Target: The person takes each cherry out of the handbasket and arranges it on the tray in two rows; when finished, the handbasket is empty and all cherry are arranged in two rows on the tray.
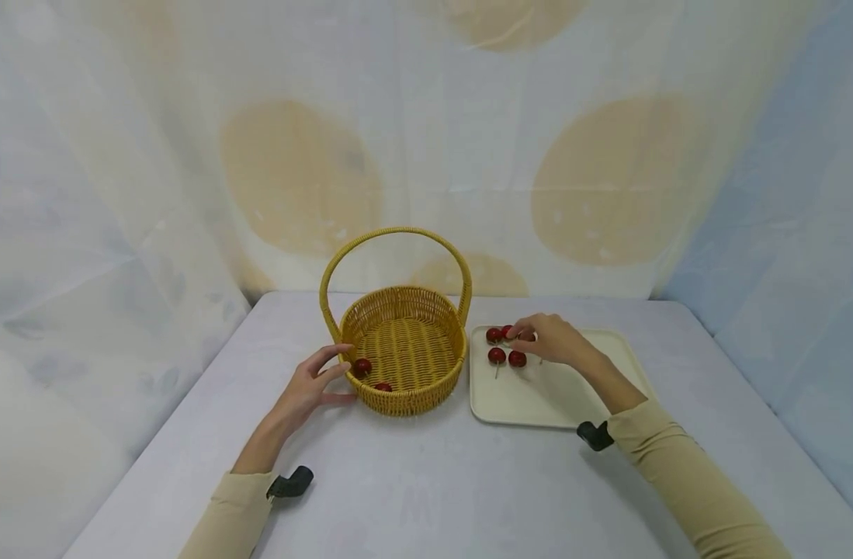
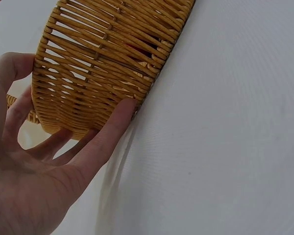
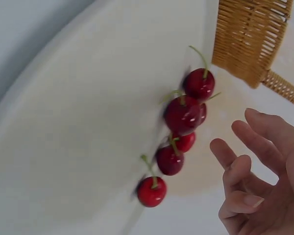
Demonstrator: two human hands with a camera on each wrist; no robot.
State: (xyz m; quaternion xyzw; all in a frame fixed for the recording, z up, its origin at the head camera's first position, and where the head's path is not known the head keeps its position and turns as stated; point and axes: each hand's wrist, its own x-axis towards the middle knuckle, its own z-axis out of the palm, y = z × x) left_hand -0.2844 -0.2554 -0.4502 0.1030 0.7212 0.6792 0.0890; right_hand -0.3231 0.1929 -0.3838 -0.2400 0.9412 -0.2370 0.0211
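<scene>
The yellow wicker basket [image 1: 403, 400] has a tall arched handle and holds two dark red cherries [image 1: 362, 367] near its front left side. My left hand [image 1: 307, 392] holds that side, its fingers at the rim and its thumb low on the outer wall [image 2: 103, 63]. To the right lies a cream tray [image 1: 524, 400] with several glossy red cherries [image 3: 199, 84], green stems attached, clustered at its left part. Over the cluster my right hand [image 1: 548, 339] reaches down. In the right wrist view its loosely bent fingers [image 3: 259, 142] are beside the cherries with nothing between them.
Basket and tray stand side by side on a white-covered table [image 1: 412, 481]. Pale patterned curtains [image 1: 461, 147] hang behind and at both sides. The basket's handle [image 1: 398, 230] rises well above its rim.
</scene>
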